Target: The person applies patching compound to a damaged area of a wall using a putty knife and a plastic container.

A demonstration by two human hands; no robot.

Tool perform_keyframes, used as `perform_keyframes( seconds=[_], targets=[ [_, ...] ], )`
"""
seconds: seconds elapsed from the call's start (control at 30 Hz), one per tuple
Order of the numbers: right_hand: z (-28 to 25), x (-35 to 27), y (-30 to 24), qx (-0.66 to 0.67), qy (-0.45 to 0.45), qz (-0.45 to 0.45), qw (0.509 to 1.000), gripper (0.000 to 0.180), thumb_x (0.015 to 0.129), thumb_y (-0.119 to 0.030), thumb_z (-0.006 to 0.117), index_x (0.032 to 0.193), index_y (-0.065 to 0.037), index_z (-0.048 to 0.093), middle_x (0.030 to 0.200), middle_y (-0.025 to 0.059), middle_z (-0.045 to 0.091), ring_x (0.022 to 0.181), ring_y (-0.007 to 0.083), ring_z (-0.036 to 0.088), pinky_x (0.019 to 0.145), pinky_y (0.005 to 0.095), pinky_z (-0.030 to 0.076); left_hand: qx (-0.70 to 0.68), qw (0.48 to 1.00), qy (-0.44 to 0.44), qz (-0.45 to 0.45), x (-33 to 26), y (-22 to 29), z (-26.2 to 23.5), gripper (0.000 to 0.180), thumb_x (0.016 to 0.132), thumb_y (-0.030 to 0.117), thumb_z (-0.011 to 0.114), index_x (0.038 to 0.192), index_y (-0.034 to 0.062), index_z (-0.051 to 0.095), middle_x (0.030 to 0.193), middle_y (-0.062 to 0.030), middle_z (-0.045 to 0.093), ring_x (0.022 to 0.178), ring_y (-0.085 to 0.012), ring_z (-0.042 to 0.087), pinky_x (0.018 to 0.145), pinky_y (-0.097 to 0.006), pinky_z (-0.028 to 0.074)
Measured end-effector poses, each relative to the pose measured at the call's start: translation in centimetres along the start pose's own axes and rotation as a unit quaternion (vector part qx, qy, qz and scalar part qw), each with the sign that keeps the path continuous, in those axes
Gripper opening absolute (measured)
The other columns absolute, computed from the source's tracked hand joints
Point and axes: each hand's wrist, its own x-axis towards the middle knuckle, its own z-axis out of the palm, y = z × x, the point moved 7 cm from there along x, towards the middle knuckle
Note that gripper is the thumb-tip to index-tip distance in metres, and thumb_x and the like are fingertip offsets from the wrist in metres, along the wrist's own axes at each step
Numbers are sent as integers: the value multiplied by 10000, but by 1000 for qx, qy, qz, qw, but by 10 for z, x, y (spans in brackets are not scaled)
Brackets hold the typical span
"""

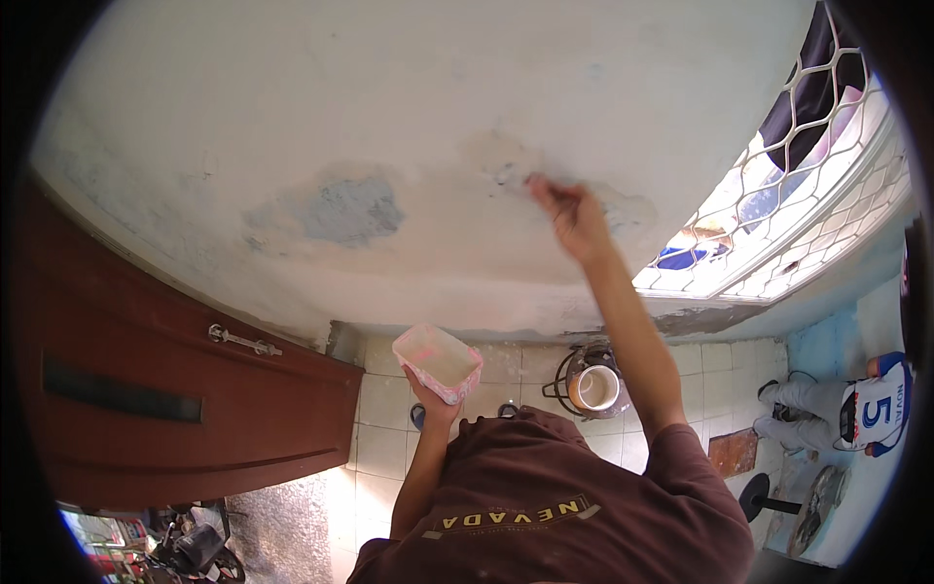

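My left hand (430, 400) is wrapped round the lower side of a pink-and-white rectangular tub (449, 391); its inside looks pale. My right arm is raised to the whitish wall (467, 58). Beside a chipped spot, my right hand (576, 216) has its fingers drawn together against or just off the surface. Motion blurs the fingertips, so whatever is in them cannot be made out. To the left of this spot the wall carries a bare grey-blue patch (355, 207) with uneven edges.
A white bucket (594, 387) stands on a round stand on the tiled floor (501, 364). At left is a brown door (195, 389) with a metal handle. A metal lattice window (759, 195) is at right. Another person (856, 409) is at far right, near a round table (817, 511).
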Motion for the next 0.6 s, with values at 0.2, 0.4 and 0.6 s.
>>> perform_keyframes(
  seconds=[0.2,0.4,0.6],
  targets=[
    [172,-66,-88,-11,-159,-103,982,420,969,-20,335,1221,313,380,1350,416,440,1316,446,487,1105,390,531,20,1000,17,-4,-12,-15,7,823,919,786,393,1491,193,409,1413,-74,542,1295,-348,537,1087,-582,427],
    [118,-106,-6,-134,-98,-123,978,378,996,-92,340,1076,241,499,1182,355,610,1177,410,617,1110,399,514,5,1000,28,-8,-13,-22,9,814,924,782,386,1484,191,416,1399,-86,550,1273,-352,556,1074,-590,441],
    [26,-20,26,-133,18,-49,990,354,983,-71,312,1096,241,436,1228,363,561,1219,462,563,1117,432,509,15,1000,12,-7,-12,-21,9,826,920,782,403,1494,189,396,1418,-84,528,1296,-356,534,1086,-591,430]
  ],
)
